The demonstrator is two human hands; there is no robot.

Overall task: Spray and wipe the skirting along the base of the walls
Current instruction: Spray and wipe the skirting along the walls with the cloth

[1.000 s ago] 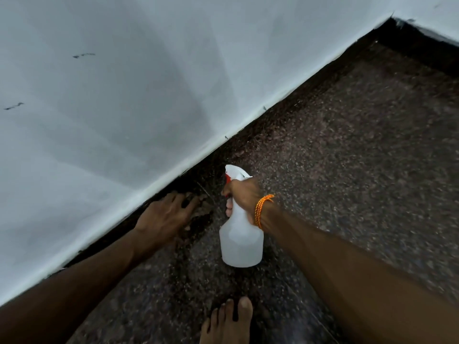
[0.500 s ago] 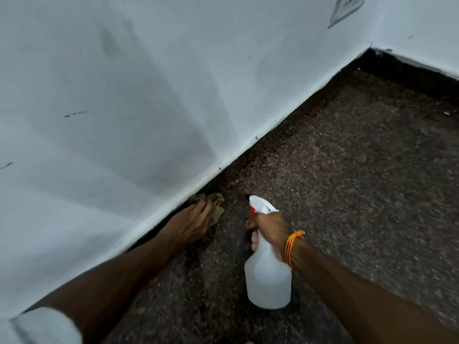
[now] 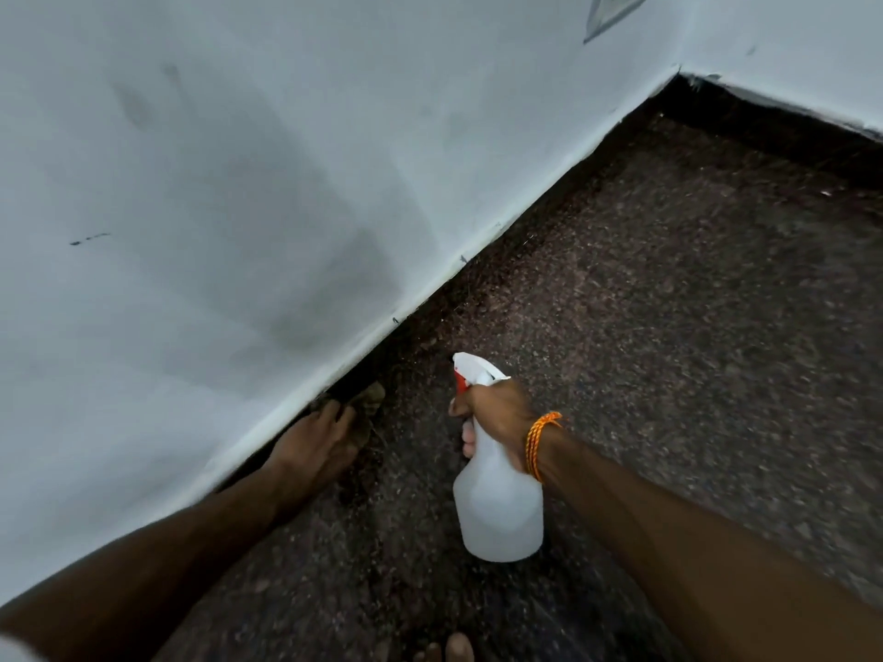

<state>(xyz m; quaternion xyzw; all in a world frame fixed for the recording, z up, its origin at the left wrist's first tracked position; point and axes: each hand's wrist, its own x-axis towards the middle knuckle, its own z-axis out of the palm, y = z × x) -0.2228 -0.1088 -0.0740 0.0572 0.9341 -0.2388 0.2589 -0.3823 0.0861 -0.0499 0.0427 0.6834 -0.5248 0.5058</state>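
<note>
Right hand (image 3: 497,418) grips the neck of a white spray bottle (image 3: 499,513), fingers curled round it at the red trigger; the bottle is upright, nozzle aimed toward the wall base. An orange thread bracelet (image 3: 540,444) sits on that wrist. Left hand (image 3: 315,446), fingers extended, presses a brownish cloth (image 3: 369,402) against the dark skirting (image 3: 540,231) under the white wall (image 3: 239,183). Speckled floor (image 3: 669,327) extends to the corner; a wall plate (image 3: 611,16) is mounted above

Corner of a room in a home, scuffed white painted walls (image 3: 239,183), dark speckled stone floor (image 3: 669,351), dark skirting (image 3: 774,131), wall socket (image 3: 614,14), bare toes (image 3: 451,649)
</note>
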